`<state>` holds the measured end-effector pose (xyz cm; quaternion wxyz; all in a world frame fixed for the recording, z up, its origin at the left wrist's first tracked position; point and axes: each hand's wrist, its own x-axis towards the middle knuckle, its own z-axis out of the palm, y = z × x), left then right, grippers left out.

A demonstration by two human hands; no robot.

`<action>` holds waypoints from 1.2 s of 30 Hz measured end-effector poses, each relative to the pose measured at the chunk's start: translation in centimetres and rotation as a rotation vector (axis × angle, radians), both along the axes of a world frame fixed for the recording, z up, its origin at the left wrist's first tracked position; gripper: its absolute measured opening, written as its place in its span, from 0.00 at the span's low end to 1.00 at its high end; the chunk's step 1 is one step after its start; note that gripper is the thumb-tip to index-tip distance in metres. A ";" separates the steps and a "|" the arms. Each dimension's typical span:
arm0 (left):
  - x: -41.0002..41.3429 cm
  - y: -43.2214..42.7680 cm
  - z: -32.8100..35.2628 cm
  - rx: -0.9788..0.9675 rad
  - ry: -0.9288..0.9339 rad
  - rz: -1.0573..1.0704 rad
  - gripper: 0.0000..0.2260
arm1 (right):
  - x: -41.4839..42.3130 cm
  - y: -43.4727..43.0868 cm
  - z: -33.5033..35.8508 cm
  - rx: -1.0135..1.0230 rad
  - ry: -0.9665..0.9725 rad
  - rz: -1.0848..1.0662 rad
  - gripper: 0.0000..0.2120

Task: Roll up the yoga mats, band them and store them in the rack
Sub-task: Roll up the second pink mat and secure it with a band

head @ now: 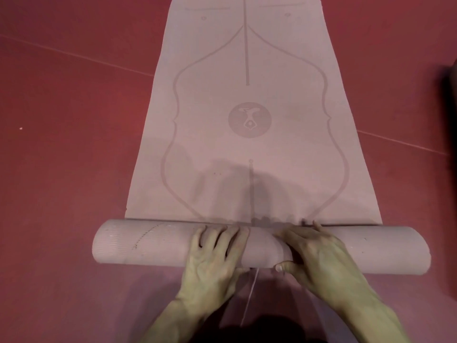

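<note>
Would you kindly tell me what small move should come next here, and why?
Probably push the roll forward by one more turn. The left hand and right hand both rest on top of it near its middle, and a long stretch of mat lies flat beyond it, so banding seems premature.

yoga mat: far end cut by top edge | dark shape: cut by right edge, unidentifiable
</note>
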<state>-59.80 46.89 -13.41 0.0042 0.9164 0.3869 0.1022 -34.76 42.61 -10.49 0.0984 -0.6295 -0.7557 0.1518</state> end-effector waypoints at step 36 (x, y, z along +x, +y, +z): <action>0.0 0.7 1.0 -0.158 0.060 -0.087 0.47 | -2.4 -3.2 -2.2 0.150 -0.104 0.015 0.36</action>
